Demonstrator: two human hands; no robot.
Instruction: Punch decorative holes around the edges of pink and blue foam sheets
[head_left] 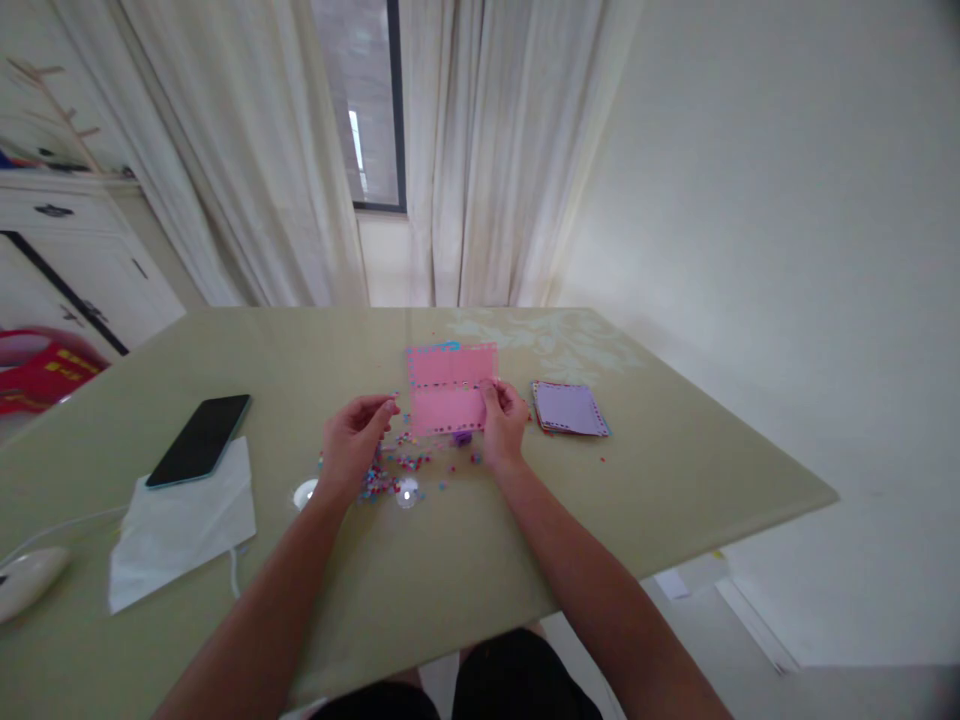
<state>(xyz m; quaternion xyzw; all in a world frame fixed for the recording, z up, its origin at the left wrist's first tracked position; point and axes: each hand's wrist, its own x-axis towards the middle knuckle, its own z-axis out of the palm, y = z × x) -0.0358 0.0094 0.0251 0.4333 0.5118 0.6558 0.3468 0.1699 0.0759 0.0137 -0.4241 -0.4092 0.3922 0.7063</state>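
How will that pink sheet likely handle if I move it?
Probably light: the right hand pinches it near its right edge. It seems fairly stiff, showing no obvious sag toward its left side. It might still bend along the dotted row across its middle.

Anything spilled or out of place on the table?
Loose colored bits lie scattered by the left hand, one red bit apart near the purple-topped stack; untidy, though I can't tell if they spilled.

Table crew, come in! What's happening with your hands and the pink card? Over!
Right hand: gripping pink card by right side. Left hand: off the card, grip unclear. Small coloured bits: scattered between the hands.
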